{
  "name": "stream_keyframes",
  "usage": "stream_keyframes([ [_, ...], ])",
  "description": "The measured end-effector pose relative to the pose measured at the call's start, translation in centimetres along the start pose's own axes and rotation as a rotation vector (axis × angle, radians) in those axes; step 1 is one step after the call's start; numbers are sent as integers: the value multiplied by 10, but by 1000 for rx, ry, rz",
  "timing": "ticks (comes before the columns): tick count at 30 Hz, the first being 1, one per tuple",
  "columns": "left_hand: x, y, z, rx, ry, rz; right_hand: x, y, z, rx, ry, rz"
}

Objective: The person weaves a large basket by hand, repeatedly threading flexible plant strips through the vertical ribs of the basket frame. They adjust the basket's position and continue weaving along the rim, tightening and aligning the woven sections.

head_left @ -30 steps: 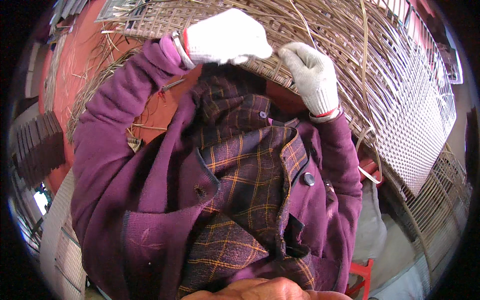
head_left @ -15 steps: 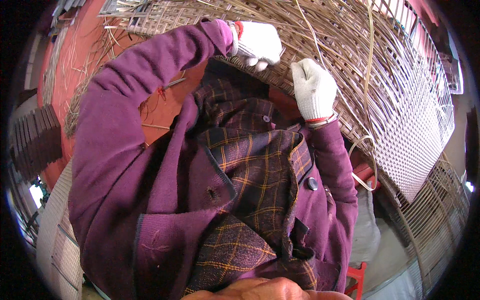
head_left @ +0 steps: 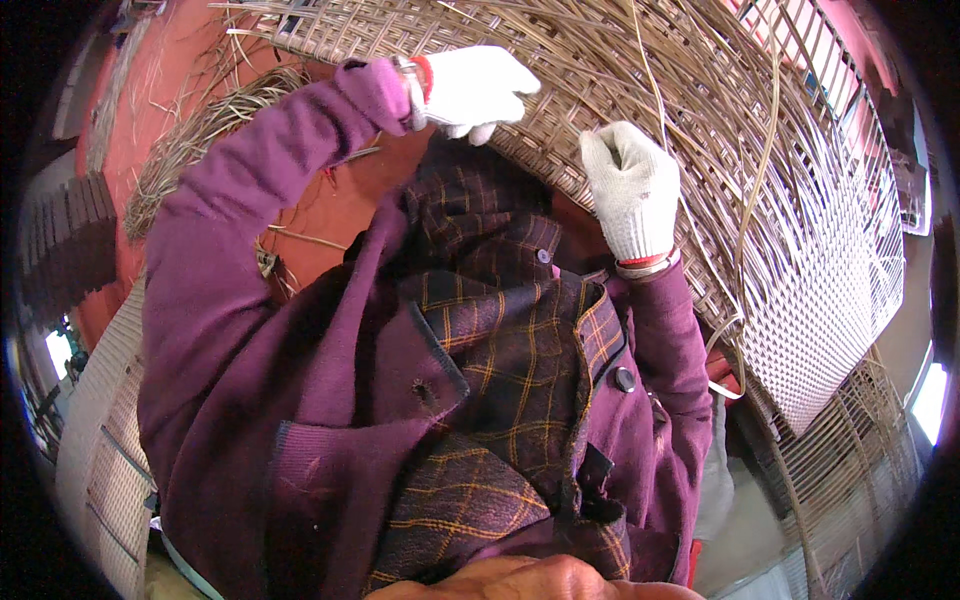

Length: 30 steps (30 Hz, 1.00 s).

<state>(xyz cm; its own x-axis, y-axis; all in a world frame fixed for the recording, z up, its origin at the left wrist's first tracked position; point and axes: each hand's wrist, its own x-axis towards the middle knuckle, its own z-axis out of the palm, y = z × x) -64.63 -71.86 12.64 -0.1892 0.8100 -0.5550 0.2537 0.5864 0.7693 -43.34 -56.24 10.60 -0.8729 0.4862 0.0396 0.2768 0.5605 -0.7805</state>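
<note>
A large woven wicker panel (head_left: 565, 145) in brown and pale strands spans the far side and the right, with many loose strand ends lying over it. My left hand (head_left: 472, 88), in a white knitted glove with a red cuff edge, hovers at the panel's near edge, left of centre; its fingers are loosely bent, with a gap between the tips. My right hand (head_left: 632, 185), gloved alike, is closed at the near edge, thumb and fingers pinched together. What it pinches is too small to make out. A long pale strand (head_left: 652, 75) runs down beside its knuckles.
A bundle of loose strands (head_left: 165, 180) lies on the red floor (head_left: 150, 75) at left. Dark stacked slats (head_left: 70, 230) stand at the far left. A wire-like lattice frame (head_left: 850, 450) stands at lower right, and a woven pale panel (head_left: 110, 440) at lower left.
My left hand has drawn left, away from my right hand, and its fingers have loosened. My right hand has shifted slightly downward, still pinched. The view has turned a little.
</note>
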Motion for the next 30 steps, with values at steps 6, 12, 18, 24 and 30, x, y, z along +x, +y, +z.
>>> stream_keyframes([
  [6,38,2,-8,186,-207,82,14,-3,18,-112,-69,27],
  [12,-16,-3,-64,369,50,826,39,-36,37,164,100,-282],
  [18,-47,-30,-70,-176,-36,330,35,-56,29,215,-142,78],
  [24,-19,-41,-56,-120,-115,9,28,-48,35,39,-144,176],
  [30,11,-47,-65,219,-329,266,38,-56,48,-52,-124,40],
])
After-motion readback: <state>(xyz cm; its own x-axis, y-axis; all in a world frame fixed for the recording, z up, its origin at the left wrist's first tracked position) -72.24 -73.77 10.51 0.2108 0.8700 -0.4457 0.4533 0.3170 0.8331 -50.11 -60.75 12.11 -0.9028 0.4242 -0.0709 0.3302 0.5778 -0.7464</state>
